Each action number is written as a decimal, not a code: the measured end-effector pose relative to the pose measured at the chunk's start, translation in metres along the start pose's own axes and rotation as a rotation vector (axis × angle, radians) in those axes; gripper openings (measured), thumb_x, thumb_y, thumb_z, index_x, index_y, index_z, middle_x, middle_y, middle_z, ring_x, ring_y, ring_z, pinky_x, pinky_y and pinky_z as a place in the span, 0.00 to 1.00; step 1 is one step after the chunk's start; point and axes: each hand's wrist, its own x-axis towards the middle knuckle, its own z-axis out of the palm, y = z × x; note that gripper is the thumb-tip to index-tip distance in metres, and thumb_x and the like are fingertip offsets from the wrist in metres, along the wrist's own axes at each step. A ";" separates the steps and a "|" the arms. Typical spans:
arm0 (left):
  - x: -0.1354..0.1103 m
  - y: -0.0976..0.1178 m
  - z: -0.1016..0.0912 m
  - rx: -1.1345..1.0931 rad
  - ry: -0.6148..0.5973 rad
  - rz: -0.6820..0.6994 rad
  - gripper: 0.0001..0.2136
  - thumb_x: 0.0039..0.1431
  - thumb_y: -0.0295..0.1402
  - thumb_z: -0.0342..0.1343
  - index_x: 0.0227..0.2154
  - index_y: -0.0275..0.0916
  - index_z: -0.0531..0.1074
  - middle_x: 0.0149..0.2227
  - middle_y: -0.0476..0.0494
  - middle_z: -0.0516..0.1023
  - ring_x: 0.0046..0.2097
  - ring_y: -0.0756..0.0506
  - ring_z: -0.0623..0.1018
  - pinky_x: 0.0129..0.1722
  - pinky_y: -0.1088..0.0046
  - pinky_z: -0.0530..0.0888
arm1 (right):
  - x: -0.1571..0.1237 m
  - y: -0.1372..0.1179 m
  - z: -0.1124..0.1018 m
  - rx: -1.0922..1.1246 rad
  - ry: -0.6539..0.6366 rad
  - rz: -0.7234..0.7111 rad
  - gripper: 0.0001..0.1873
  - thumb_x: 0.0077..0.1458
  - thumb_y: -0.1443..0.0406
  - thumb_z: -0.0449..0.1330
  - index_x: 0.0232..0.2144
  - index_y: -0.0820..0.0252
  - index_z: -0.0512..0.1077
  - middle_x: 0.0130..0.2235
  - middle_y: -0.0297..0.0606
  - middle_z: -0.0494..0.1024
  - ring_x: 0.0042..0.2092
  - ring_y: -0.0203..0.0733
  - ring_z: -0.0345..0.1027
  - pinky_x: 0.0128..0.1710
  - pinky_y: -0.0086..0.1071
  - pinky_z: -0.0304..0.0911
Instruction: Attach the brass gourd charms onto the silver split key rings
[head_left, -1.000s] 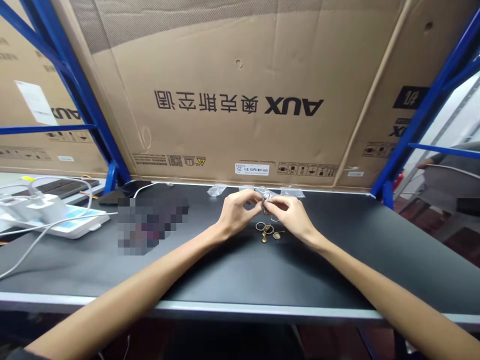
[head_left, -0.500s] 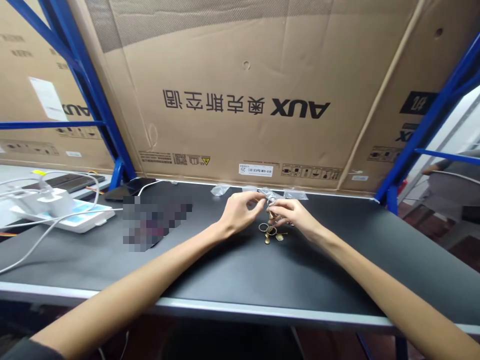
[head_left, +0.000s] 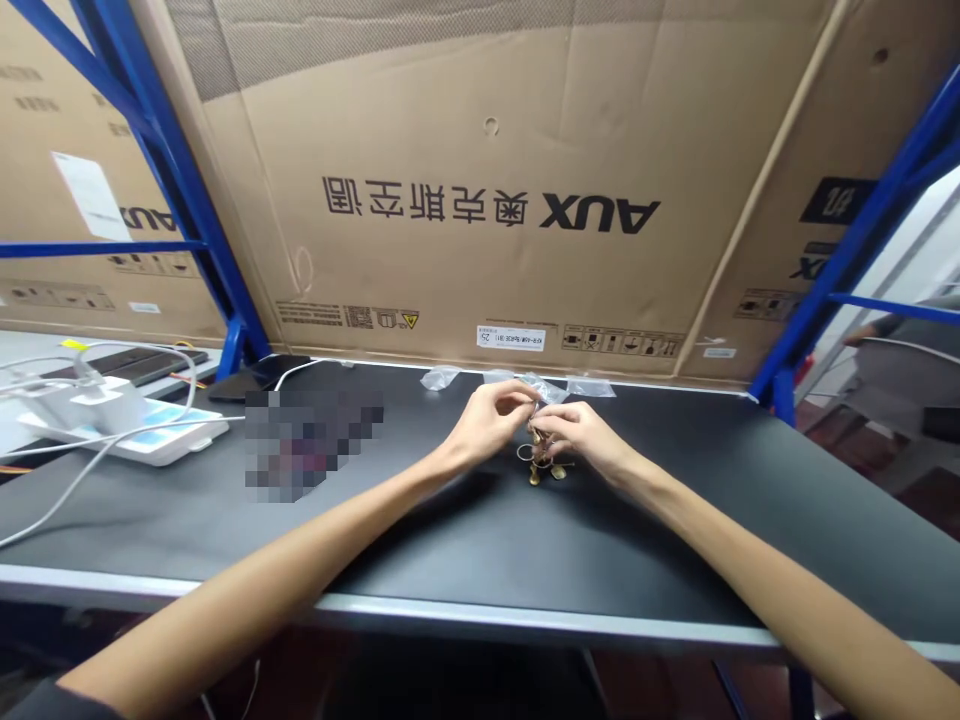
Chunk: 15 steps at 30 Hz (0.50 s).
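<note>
1. Brass rings and charms point(head_left: 541, 466) lie loose near the back edge of our worktop point(head_left: 675, 530).
2. Our left hand point(head_left: 491, 425) and right hand point(head_left: 577, 438) meet at a clear plastic bag point(head_left: 541, 390); we cannot tell if either grip clamps it.
3. Two more bags point(head_left: 440, 378) lie along that edge.

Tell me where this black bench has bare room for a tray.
Bare room: the black bench top between your forearms, in front of the brass rings and fittings; and the stretch right of your right hand, up to the blue upright. Crowded: at your left hand, along the back by clear plastic bags, and far left by white cables.
</note>
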 end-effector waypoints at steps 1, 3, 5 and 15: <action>0.001 0.000 -0.001 -0.039 -0.015 0.002 0.08 0.62 0.30 0.54 0.37 0.36 0.78 0.35 0.43 0.83 0.36 0.46 0.81 0.39 0.71 0.78 | -0.001 -0.001 -0.001 -0.001 -0.013 0.016 0.09 0.52 0.60 0.64 0.27 0.60 0.76 0.29 0.37 0.78 0.32 0.39 0.76 0.34 0.31 0.72; 0.002 -0.004 -0.005 0.013 -0.046 0.086 0.09 0.61 0.28 0.54 0.35 0.36 0.80 0.35 0.42 0.82 0.37 0.46 0.81 0.40 0.69 0.78 | -0.003 -0.003 -0.004 0.038 -0.053 0.066 0.08 0.51 0.61 0.65 0.27 0.60 0.76 0.29 0.37 0.79 0.32 0.38 0.75 0.34 0.29 0.72; 0.004 -0.010 -0.011 0.174 -0.082 0.239 0.12 0.61 0.25 0.51 0.33 0.38 0.81 0.36 0.42 0.82 0.38 0.46 0.80 0.40 0.68 0.78 | -0.005 -0.008 -0.011 0.104 -0.100 0.107 0.08 0.51 0.60 0.64 0.27 0.60 0.76 0.31 0.38 0.79 0.31 0.37 0.74 0.34 0.29 0.71; 0.004 -0.038 -0.026 0.488 -0.294 0.111 0.12 0.58 0.20 0.52 0.32 0.36 0.81 0.31 0.44 0.84 0.35 0.44 0.82 0.39 0.70 0.77 | -0.003 -0.004 -0.052 -0.888 0.242 -0.242 0.07 0.49 0.63 0.65 0.22 0.55 0.79 0.24 0.36 0.79 0.29 0.43 0.73 0.32 0.34 0.65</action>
